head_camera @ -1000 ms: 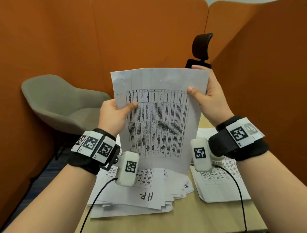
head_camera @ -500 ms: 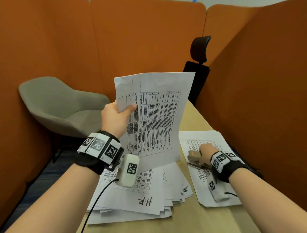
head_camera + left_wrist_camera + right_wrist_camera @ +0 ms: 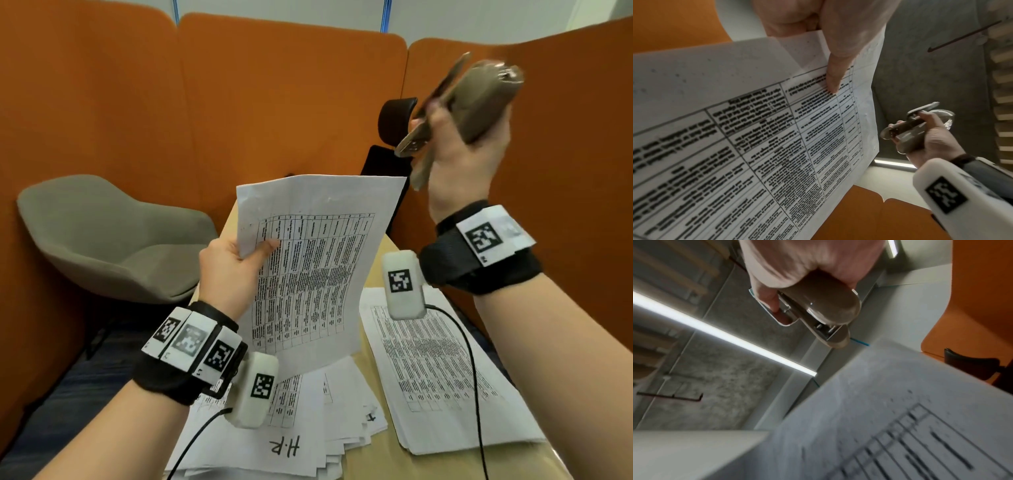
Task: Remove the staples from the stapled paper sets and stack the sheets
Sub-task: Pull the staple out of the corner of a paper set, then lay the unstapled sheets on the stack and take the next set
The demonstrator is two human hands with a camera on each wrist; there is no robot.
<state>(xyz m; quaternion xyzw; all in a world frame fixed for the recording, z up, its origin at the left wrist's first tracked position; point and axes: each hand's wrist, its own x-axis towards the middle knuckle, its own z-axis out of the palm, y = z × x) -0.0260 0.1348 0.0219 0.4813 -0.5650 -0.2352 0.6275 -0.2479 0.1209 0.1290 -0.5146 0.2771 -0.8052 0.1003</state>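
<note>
My left hand (image 3: 233,263) holds a printed paper set (image 3: 315,267) upright above the desk, pinching its left edge with the thumb (image 3: 835,73) on the front. My right hand (image 3: 459,161) is raised high to the right of the paper and grips a grey-brown stapler (image 3: 479,99) with its metal parts pointing down-left. In the left wrist view the stapler (image 3: 908,129) sits beyond the paper's right edge. The right wrist view shows the stapler (image 3: 824,308) in my fingers above the paper set (image 3: 890,426). No staple shows on the sheets.
A fanned pile of sheets (image 3: 308,428), one marked "H.R", lies on the wooden desk (image 3: 376,459) below my left hand. A neater stack of sheets (image 3: 438,370) lies to the right. Orange partition walls (image 3: 274,102) surround the desk; a grey chair (image 3: 113,240) stands left.
My right hand let go of the paper, dropped to the right stack, took the stapler and lifted it high. My left hand kept holding the paper set alone.
</note>
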